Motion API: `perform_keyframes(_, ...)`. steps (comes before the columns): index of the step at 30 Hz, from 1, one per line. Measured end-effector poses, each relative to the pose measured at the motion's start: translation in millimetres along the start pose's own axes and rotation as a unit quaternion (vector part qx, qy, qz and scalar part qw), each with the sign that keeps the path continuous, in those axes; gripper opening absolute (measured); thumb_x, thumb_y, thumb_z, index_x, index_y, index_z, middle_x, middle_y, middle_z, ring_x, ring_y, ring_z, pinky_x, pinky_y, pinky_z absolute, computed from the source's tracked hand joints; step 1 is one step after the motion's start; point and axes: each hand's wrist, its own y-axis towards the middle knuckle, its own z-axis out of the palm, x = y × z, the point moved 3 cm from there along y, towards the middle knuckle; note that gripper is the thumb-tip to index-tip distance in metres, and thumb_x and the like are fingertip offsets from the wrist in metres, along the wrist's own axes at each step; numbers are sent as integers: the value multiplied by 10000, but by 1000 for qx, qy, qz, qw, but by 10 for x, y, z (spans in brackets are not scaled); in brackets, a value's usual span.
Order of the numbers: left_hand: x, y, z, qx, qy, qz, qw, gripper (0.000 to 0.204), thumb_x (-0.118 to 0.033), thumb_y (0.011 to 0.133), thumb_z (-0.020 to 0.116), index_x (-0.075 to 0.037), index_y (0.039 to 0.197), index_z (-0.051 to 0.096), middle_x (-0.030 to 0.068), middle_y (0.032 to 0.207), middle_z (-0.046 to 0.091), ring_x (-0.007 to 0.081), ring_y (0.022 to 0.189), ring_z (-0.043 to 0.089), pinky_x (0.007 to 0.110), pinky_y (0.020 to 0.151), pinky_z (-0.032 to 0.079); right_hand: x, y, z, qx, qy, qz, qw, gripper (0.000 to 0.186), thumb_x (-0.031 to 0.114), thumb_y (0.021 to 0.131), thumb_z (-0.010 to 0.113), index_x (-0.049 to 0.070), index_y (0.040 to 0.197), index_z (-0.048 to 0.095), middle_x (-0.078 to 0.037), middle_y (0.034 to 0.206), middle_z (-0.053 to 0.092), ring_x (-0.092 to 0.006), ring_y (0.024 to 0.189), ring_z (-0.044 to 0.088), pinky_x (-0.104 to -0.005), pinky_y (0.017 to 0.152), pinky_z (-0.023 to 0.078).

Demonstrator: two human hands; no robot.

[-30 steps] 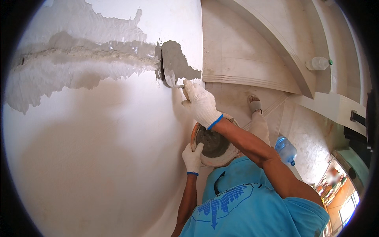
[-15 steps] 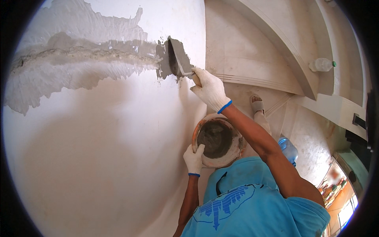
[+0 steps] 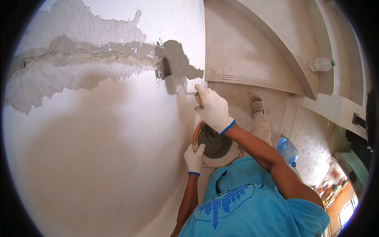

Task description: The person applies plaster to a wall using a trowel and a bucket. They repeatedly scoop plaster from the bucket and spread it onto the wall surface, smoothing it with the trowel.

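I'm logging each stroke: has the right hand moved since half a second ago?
Yes. Against the dark grey patch on the wall, the right gloved hand has moved down the picture, away from the patch.

legible text: none | blue shirt print [image 3: 221,200]: no readable letters

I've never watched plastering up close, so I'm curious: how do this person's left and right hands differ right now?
The left hand grips the bucket at its rim; the right hand holds the trowel.
The left hand is lower in the picture, at the bucket's left side; the right hand is higher and hides part of the bucket.
Both wear white gloves with blue cuffs.
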Motion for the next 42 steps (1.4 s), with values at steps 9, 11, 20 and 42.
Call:
perform_keyframes(9,100,8,6,1,-30,-6,1000,274,-231,936,795,25,949,700,20,732,587,116,699,521,323,660,468,131,420,248,6,25,3,1000,407,121,834,762,65,1184,562,-172,1077,666,-398,1020,682,-523,818,565)
perform_keyframes(11,78,-4,-2,2,-30,-16,999,266,-224,938,795,26,961,709,17,739,595,114,706,528,318,668,475,263,297,295,29,45,17,998,357,123,843,767,59,1104,532,-189,1054,659,-413,1003,682,-550,802,560)
perform_keyframes(20,-44,-55,-12,4,-10,-21,1000,264,-226,944,788,27,954,712,-4,782,616,98,732,535,302,682,476,141,205,18,-20,51,9,998,348,94,839,740,64,1130,552,-161,1042,679,-402,962,696,-529,788,573)
perform_keyframes(42,-69,-47,24,6,-32,-28,999,263,-213,943,792,35,952,702,12,797,639,106,753,552,303,703,477,300,81,202,15,55,-25,998,463,94,840,743,107,1259,547,-156,1050,656,-391,964,687,-513,768,574)
